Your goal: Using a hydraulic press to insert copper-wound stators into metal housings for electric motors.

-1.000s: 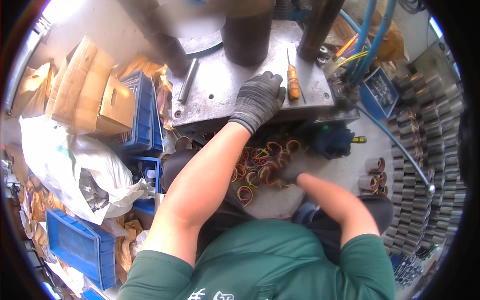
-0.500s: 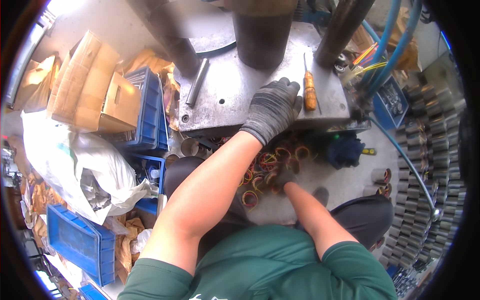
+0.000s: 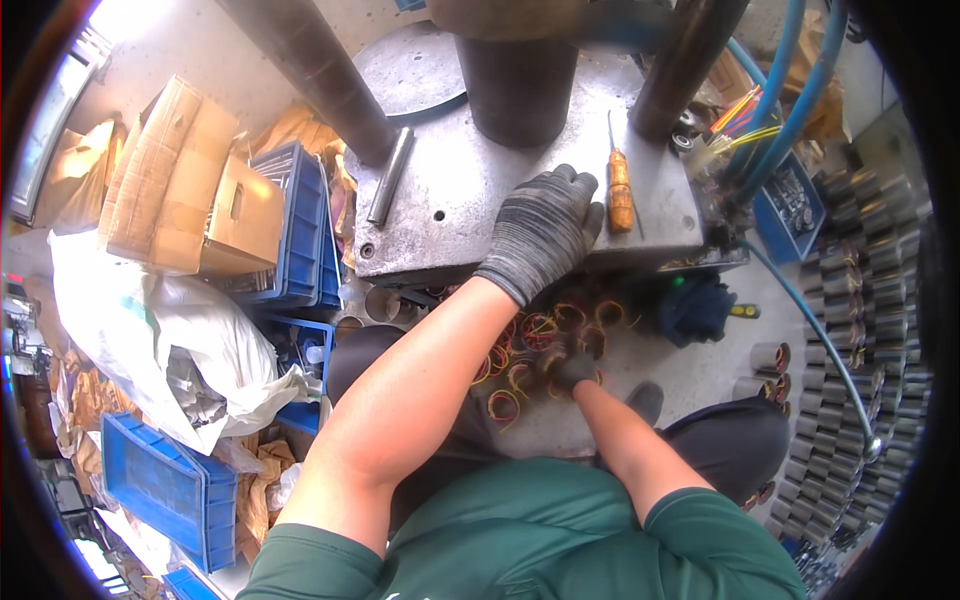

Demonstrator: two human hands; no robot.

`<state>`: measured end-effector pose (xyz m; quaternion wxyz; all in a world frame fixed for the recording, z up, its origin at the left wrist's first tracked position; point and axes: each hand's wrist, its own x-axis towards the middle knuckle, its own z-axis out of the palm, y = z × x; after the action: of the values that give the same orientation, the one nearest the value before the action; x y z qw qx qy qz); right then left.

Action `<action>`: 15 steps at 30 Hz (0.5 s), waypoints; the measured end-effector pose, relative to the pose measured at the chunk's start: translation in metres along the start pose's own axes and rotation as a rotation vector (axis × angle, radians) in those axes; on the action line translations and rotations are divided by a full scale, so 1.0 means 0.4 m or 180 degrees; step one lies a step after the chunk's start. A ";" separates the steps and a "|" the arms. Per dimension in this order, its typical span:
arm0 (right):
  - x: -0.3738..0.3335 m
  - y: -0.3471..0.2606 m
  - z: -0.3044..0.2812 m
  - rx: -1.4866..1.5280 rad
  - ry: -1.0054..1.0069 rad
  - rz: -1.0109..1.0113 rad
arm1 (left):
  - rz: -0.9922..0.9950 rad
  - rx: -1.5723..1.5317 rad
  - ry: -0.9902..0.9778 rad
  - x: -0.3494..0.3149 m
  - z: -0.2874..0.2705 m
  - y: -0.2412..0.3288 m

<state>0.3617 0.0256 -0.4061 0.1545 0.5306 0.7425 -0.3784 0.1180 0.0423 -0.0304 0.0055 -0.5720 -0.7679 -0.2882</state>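
Note:
My left hand (image 3: 545, 228), in a grey striped knit glove, rests at the front edge of a thick metal press plate (image 3: 460, 215). Its fingers are curled together, and their tips and anything under them are hidden. To its right lies a thin spike tool with a wooden handle (image 3: 620, 195); off to the left on the plate is a steel rod (image 3: 391, 175). Below the plate, my right hand (image 3: 574, 370), in a dark glove, reaches down among several ring-shaped wire-wound cores (image 3: 503, 405) with red and yellow leads. Its fingers are too shadowed to make out.
A thick press column (image 3: 518, 95) stands over the plate, with blue hoses (image 3: 795, 100) at right. Stacked metal cylinders (image 3: 850, 330) fill the right side. Cardboard boxes (image 3: 165, 180), a white sack (image 3: 160, 340) and blue crates (image 3: 165, 490) stand at left.
The view has shifted slightly, so the plate and cores sit a little lower. My left hand stays at the plate's edge; my right hand remains among the cores.

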 end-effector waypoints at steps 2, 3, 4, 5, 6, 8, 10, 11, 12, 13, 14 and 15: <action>0.005 0.004 0.006 -0.0174 0.0192 -0.0157 | 0.0001 0.0015 0.0041 0.001 -0.002 0.002; 0.021 0.010 0.016 -0.0142 0.0042 0.0036 | -0.0032 0.0024 -0.0036 0.000 -0.003 0.003; 0.039 0.023 0.033 -0.0123 -0.0060 0.0170 | -0.0039 0.0030 0.0000 0.000 -0.004 0.003; 0.060 0.039 0.053 -0.0111 -0.0102 0.0232 | -0.0035 0.0013 -0.0007 0.000 -0.005 0.003; 0.084 0.055 0.074 -0.0347 -0.0062 -0.0172 | -0.0043 -0.0002 -0.0060 0.001 -0.006 0.003; 0.106 0.090 0.106 -0.0594 -0.0016 -0.0573 | -0.0038 0.0007 0.0006 0.002 -0.007 0.002; 0.100 0.114 0.098 0.1113 0.0050 -0.0394 | -0.0047 -0.0003 0.0025 0.003 -0.008 0.000; 0.084 0.115 0.084 0.2213 0.0049 -0.0284 | -0.0040 -0.0062 0.0029 0.003 -0.008 -0.002; 0.060 0.109 0.063 0.2907 -0.0006 -0.0128 | -0.0053 -0.0133 -0.0037 0.002 -0.009 -0.003; 0.032 0.096 0.033 0.3456 0.0023 0.0199 | -0.0054 -0.0156 0.0074 0.002 -0.010 -0.005; -0.002 0.082 0.000 0.3722 -0.0081 0.0301 | -0.0042 -0.0160 0.0006 0.002 -0.011 -0.006; -0.035 0.070 -0.033 0.4007 -0.0092 0.0530 | -0.0023 -0.0180 -0.0084 0.001 -0.012 -0.007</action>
<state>0.3947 0.0300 -0.3994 -0.1483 0.5706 0.3319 -0.7364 0.1137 0.0399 -0.0275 -0.0219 -0.5729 -0.7615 -0.3023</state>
